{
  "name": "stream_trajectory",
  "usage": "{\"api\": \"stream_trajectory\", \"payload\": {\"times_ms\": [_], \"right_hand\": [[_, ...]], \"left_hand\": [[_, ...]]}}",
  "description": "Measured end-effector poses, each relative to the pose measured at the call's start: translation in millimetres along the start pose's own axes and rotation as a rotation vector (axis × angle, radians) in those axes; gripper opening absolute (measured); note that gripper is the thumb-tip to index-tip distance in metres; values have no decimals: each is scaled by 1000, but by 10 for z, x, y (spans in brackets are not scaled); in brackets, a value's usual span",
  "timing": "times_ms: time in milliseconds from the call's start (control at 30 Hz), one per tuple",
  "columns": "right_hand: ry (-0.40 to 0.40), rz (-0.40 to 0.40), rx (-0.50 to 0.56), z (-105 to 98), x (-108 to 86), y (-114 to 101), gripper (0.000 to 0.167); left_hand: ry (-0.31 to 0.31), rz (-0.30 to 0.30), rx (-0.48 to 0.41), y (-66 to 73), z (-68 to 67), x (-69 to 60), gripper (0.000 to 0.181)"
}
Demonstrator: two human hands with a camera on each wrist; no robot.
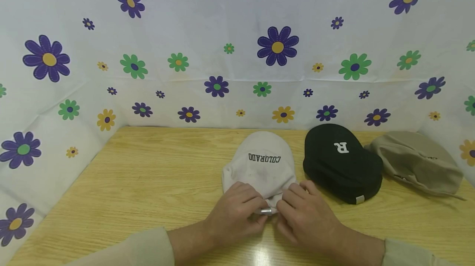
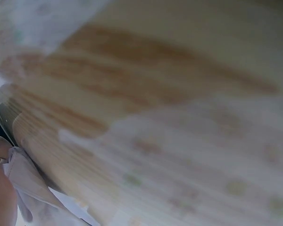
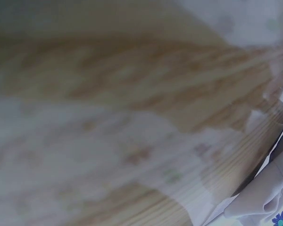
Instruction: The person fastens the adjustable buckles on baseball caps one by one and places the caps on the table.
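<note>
A light beige cap [image 1: 265,150] with upside-down COLORADO lettering lies on the wooden table, its back edge toward me. My left hand [image 1: 239,208] pinches that near edge, with a small silver clasp [image 1: 266,211] showing by its fingertips. Just to the right, my right hand [image 1: 306,212] grips the same edge with curled fingers. The two hands are close together but apart. Fingers hide most of the strap. At the lower left of the left wrist view the cap's fabric [image 2: 42,197] shows, and the right wrist view catches some at its lower right.
To the right of the beige cap sits a black cap [image 1: 334,167] with a white R. Beyond it a tan cap [image 1: 419,161] lies at the table's right side. A white flowered cloth [image 1: 230,68] hangs behind and along both sides of the table [image 1: 148,175].
</note>
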State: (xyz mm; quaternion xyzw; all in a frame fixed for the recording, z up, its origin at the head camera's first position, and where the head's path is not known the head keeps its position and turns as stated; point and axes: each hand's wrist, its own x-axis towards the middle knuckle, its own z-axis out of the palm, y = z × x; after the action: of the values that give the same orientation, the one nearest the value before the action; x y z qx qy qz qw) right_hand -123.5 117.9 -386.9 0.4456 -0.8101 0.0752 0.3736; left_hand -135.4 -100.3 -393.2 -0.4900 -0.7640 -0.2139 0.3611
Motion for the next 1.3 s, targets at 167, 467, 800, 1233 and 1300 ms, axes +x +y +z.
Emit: {"api": "stream_trajectory", "payload": {"times_ms": [167, 467, 800, 1233, 1300], "right_hand": [[-9, 13, -5, -10, 6, -5, 11], [-2, 25, -14, -2, 12, -6, 10], [-2, 33, -10, 6, 21, -8, 8], [-60, 24, 36, 7, 5, -39, 30], [-55, 20, 37, 4, 1, -41, 32]], "left_hand": [[6, -4, 0, -4, -5, -1, 24], [8, -10, 0, -5, -13, -9, 24], [-4, -17, -8, -3, -31, -17, 24], [-1, -20, -37, 1, -10, -30, 24], [2, -24, -46, 0, -5, -26, 24]]}}
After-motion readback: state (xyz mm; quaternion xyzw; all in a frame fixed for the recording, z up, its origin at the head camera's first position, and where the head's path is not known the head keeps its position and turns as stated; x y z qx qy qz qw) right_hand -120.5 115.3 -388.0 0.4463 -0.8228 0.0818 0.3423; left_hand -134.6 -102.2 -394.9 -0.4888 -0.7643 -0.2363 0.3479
